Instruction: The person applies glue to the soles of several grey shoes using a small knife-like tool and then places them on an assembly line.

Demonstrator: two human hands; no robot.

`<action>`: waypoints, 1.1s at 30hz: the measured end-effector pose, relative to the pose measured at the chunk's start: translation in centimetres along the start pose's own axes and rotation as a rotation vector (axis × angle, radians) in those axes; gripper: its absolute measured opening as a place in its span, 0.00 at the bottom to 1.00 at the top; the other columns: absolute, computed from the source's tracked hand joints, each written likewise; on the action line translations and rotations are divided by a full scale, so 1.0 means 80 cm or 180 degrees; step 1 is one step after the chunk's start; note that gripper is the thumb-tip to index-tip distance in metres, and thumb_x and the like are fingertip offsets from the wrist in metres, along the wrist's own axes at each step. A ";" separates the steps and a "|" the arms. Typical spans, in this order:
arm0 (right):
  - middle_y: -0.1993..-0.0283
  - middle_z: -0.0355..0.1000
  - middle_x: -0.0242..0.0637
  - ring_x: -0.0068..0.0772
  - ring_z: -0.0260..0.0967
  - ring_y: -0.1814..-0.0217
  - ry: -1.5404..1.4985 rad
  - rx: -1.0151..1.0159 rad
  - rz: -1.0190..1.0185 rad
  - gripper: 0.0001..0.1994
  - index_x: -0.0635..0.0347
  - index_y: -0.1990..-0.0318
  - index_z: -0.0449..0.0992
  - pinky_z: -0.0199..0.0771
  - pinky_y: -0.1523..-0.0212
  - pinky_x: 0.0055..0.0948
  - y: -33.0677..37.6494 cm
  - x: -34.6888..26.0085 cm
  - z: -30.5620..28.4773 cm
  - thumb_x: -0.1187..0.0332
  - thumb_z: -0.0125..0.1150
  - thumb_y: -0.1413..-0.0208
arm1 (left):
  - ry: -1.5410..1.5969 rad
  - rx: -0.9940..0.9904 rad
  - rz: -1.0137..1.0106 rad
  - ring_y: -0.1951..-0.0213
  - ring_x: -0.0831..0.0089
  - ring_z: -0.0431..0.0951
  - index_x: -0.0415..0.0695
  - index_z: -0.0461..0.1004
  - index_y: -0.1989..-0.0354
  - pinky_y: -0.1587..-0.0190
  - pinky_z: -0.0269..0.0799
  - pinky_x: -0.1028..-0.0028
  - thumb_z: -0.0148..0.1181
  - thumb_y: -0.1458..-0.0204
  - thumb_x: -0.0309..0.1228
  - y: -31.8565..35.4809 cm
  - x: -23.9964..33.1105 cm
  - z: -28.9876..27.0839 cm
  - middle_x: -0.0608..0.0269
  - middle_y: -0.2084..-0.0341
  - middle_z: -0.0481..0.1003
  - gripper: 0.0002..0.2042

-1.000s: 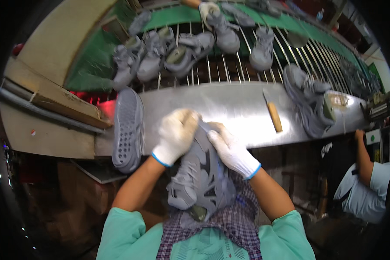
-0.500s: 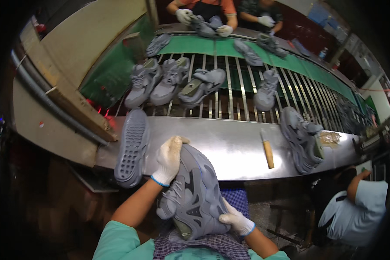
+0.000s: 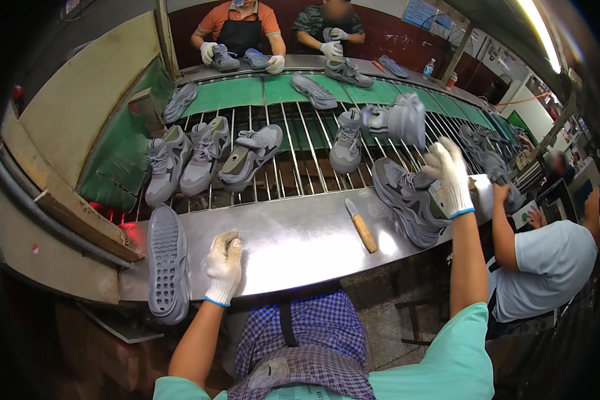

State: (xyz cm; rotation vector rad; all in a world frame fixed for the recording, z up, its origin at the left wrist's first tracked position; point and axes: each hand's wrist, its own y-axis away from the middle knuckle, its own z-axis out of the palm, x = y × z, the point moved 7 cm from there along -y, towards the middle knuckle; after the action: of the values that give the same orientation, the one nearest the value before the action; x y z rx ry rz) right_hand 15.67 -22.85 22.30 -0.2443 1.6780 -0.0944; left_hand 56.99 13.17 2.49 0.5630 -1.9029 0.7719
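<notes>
A grey sneaker [image 3: 407, 121], smeared by motion, is over the metal bars just beyond my right hand [image 3: 449, 175]. That gloved hand reaches out with its fingers stretched and nothing in them. My left hand [image 3: 224, 265], also in a white glove, hovers by the metal ledge [image 3: 287, 247], empty, its fingers loosely bent and thumb apart. Left of it, a grey sneaker [image 3: 169, 267] lies with its studded sole showing. A knife with a wooden handle [image 3: 363, 230] rests on the ledge. Another grey sneaker [image 3: 410, 200] lies on its side beside my right hand.
Several grey sneakers [image 3: 207, 157] stand on the bars, with a green belt [image 3: 237, 93] behind them. Two people [image 3: 243, 30] in white gloves handle shoes across the line. A person in a pale shirt [image 3: 547, 267] sits at the right. A wooden-edged panel [image 3: 67, 200] borders the left.
The sneaker that both hands held has left them and is over the bars at the right. My right hand has swung up and far right; my left has let go. The view has shifted.
</notes>
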 end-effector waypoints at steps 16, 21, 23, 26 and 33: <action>0.34 0.74 0.38 0.37 0.73 0.38 0.0045 0.0713 0.1367 0.30 0.50 0.30 0.75 0.75 0.43 0.36 0.137 0.253 -0.190 0.40 0.48 0.25 | -0.0155 -0.0677 0.0404 0.50 0.63 0.83 0.33 0.79 0.44 0.43 0.78 0.66 0.62 0.35 0.31 -0.044 0.037 0.076 0.49 0.51 0.81 0.17; 0.57 0.74 0.26 0.22 0.69 0.57 -0.0198 0.0233 0.1734 0.27 0.50 0.40 0.81 0.73 0.60 0.31 0.101 0.276 -0.174 0.39 0.53 0.27 | -0.0364 -0.1825 0.1410 0.44 0.55 0.81 0.36 0.76 0.40 0.42 0.80 0.61 0.64 0.36 0.38 -0.032 0.201 0.231 0.43 0.44 0.78 0.22; 0.66 0.68 0.22 0.20 0.62 0.70 -0.0598 0.0054 0.1806 0.25 0.52 0.48 0.82 0.64 0.72 0.24 0.112 0.256 -0.157 0.40 0.54 0.27 | -0.0527 -0.2468 0.0913 0.34 0.51 0.75 0.40 0.71 0.32 0.32 0.73 0.56 0.66 0.37 0.46 -0.033 0.242 0.311 0.43 0.35 0.72 0.31; 0.45 0.78 0.48 0.37 0.78 0.60 -0.1627 -0.0669 0.1795 0.37 0.66 0.28 0.64 0.84 0.67 0.33 0.134 0.256 -0.089 0.39 0.44 0.24 | 0.0069 -0.2629 0.1326 0.24 0.43 0.61 0.44 0.60 0.23 0.23 0.60 0.54 0.73 0.47 0.57 -0.040 0.262 0.390 0.41 0.24 0.58 0.48; 0.54 0.75 0.39 0.30 0.71 0.76 -0.2728 -0.0946 0.2352 0.31 0.50 0.37 0.70 0.69 0.82 0.26 0.188 0.278 0.013 0.33 0.48 0.28 | 0.0228 -0.2471 0.0737 0.21 0.38 0.51 0.48 0.57 0.20 0.21 0.53 0.50 0.77 0.55 0.53 -0.047 0.267 0.416 0.35 0.22 0.47 0.54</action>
State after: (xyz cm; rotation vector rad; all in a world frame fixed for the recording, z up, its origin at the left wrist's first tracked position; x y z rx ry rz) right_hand 12.83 -12.88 -2.52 0.1245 0.8313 0.7229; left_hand 30.12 -14.59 11.89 -0.1668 -2.0265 0.1406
